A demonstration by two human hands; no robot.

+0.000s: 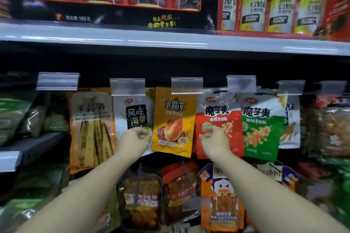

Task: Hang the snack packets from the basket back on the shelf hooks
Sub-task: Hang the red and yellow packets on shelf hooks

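Note:
A yellow snack packet [175,121] hangs from a hook behind a clear label holder [187,85], between a white packet [133,113] and a red packet [219,117]. My left hand [135,138] is raised in front of the white packet's lower part, fingers curled, just left of the yellow packet's edge. My right hand [212,136] is up in front of the red packet, fingers curled, just right of the yellow packet. I see nothing held in either hand. The basket is out of view.
More packets hang along the row: a bamboo-shoot packet [91,130] at left and a green packet [262,128] at right. A white shelf edge [170,39] runs overhead with red boxes on it. Further packets [220,195] hang on the row below my arms.

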